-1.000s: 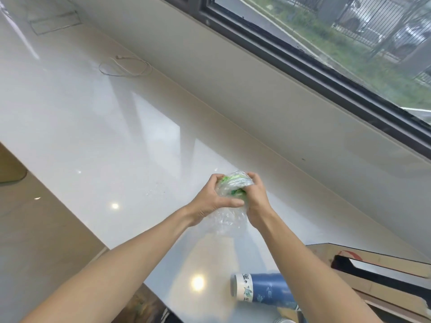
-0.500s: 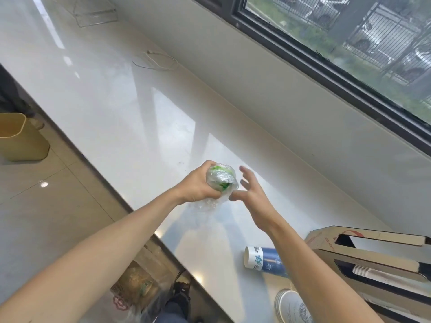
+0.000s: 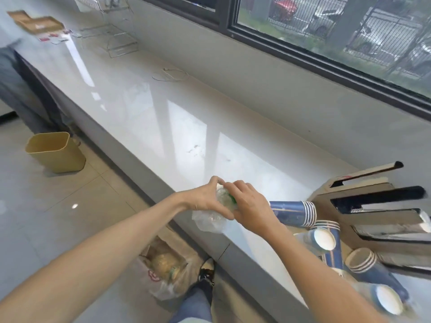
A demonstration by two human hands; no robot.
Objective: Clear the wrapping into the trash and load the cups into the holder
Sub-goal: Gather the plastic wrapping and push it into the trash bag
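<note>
**Wrapping balled up, bin waiting on the floor**

Both hands are working over the front edge of the glossy white tabletop (image 3: 149, 117). The left hand (image 3: 205, 198) is cupping the crumpled clear plastic wrapping with a green patch (image 3: 211, 221), its grip closing around the wad, while the right hand (image 3: 250, 206) is pressing in from the other side, fingers curled onto the same plastic. That squeeze looks meant to pack the film small so it drops cleanly.

Relative to the wrapping, the tan plastic trash bin (image 3: 56, 152) is standing well apart on the floor, far to the left. Just right of the wrapping, the dark blue paper cups with white striped rims (image 3: 293, 213) are lying on their sides, nested in short stacks, next to the brown cardboard cup holder with long dark slots (image 3: 373, 206), also toppled.

No writing on the cups or holder is readable; a red mark on the holder is too blurred.
</note>
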